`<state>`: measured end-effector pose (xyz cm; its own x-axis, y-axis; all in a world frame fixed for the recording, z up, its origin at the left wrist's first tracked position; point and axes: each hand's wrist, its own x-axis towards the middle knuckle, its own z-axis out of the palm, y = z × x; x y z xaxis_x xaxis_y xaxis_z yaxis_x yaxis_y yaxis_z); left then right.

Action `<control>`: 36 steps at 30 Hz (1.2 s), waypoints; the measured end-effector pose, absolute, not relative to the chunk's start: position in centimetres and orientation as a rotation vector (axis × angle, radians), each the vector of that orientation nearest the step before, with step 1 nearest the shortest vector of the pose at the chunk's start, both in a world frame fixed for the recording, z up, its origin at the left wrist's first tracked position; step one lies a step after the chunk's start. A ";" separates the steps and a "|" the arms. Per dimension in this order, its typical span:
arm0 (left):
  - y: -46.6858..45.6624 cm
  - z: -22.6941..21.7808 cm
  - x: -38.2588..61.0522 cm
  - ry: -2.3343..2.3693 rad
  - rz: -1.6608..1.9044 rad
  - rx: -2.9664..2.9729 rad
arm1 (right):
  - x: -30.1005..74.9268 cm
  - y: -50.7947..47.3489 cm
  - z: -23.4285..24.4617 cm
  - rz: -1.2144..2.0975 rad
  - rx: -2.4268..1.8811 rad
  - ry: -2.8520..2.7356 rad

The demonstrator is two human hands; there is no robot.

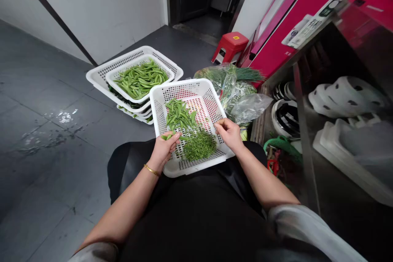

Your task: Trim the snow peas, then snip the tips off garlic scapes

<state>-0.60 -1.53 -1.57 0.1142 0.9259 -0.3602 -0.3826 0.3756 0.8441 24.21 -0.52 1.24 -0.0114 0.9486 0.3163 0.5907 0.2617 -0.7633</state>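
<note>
A white perforated basket (187, 86) rests on my lap. In it, a pile of green pea pods (178, 114) lies on the far left, and a heap of thin green trimmings (200, 146) lies nearer me. My left hand (166, 147) is closed on a pea pod (167, 136) above the basket's left side. Over the right rim, my right hand (229, 133) is pinched, thumb against finger; whatever its fingertips hold is too small to make out.
Ahead on the left, a smaller basket of pea pods (141, 77) sits on stacked white baskets (95, 74). Bagged greens (233, 90) lie beyond my basket. A red stool (232, 45) stands farther back. Shelving with white containers (344, 94) lines the right. The floor at left has a wet patch (66, 116).
</note>
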 end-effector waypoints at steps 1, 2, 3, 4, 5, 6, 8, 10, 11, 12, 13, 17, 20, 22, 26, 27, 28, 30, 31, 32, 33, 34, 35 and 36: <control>-1.5 -1.5 -0.6 1.046 1.060 0.662 | 24.5 -0.5 1.4 0.554 -1.437 -1.726; -1.5 -1.5 -0.5 1.047 1.051 0.669 | 24.5 -0.6 1.4 0.566 -1.437 -1.791; -1.5 -1.5 -0.4 1.044 1.038 0.678 | 24.0 -0.8 1.3 0.574 -1.429 -1.895; -1.6 -1.5 -0.3 1.037 1.023 0.689 | 23.2 -1.0 1.1 0.576 -1.416 -2.028; -1.6 -1.5 -0.2 1.030 1.007 0.702 | 22.2 -1.3 0.9 0.572 -1.401 -2.179; -1.7 -1.6 -0.1 1.026 0.991 0.717 | 21.2 -1.5 0.6 0.558 -1.386 -2.328; -1.8 -1.7 -0.1 1.030 0.975 0.737 | 19.6 -1.7 0.2 0.517 -1.351 -2.536; -1.9 -1.9 -0.1 1.033 0.966 0.752 | 18.9 -1.7 0.0 0.496 -1.312 -2.544; -2.1 -2.0 -0.1 1.031 0.959 0.769 | 18.8 -1.6 0.0 0.496 -1.299 -2.482; -2.2 -2.1 0.0 1.026 0.939 0.809 | 18.9 -1.5 0.0 0.498 -1.291 -2.401; -2.4 -2.1 0.1 1.017 0.905 0.873 | 18.9 -1.5 0.0 0.499 -1.286 -2.324; -3.1 -2.5 1.0 0.944 0.746 1.113 | 18.4 -1.5 -0.2 0.499 -1.258 -2.307; -3.2 -2.6 1.4 0.929 0.779 1.017 | 17.4 -1.6 -0.7 0.475 -1.255 -2.420; -3.0 -2.6 1.2 0.965 0.830 0.963 | 17.3 -1.7 -0.8 0.464 -1.259 -2.438; -2.0 -1.9 0.1 1.026 1.023 0.778 | 19.7 -1.5 -0.4 0.552 -1.269 -2.365; -1.6 -1.8 -0.3 1.014 1.098 0.686 | 20.8 -1.3 -0.2 0.617 -1.280 -2.353; -1.3 -1.6 -0.8 0.992 1.164 0.590 | 21.8 -0.9 0.0 0.704 -1.288 -2.365; -0.6 -1.5 -1.4 0.920 1.212 0.424 | 23.6 0.2 0.1 0.924 -1.305 -2.453; -0.3 -1.5 -1.6 0.876 1.182 0.366 | 24.1 0.9 0.0 1.006 -1.358 -2.503; -0.1 -1.5 -1.7 0.831 1.126 0.328 | 24.2 1.9 -0.4 1.034 -1.465 -2.535; 0.0 -1.5 -1.7 0.785 1.059 0.310 | 24.0 2.9 -0.9 1.000 -1.616 -2.536; 0.1 -1.5 -1.6 0.743 0.999 0.307 | 23.4 4.1 -1.6 0.922 -1.787 -2.504; 0.0 -1.5 -1.4 0.709 0.958 0.315 | 22.6 5.3 -2.5 0.825 -1.944 -2.450; 0.0 -1.5 -1.3 0.686 0.939 0.329 | 21.8 6.5 -3.5 0.763 -2.042 -2.411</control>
<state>-1.27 -0.02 -1.53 0.4019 0.8265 -0.3941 -0.6269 0.5621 0.5394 21.76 6.50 -3.50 -0.2068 0.9038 -0.3748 0.9548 0.1028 -0.2790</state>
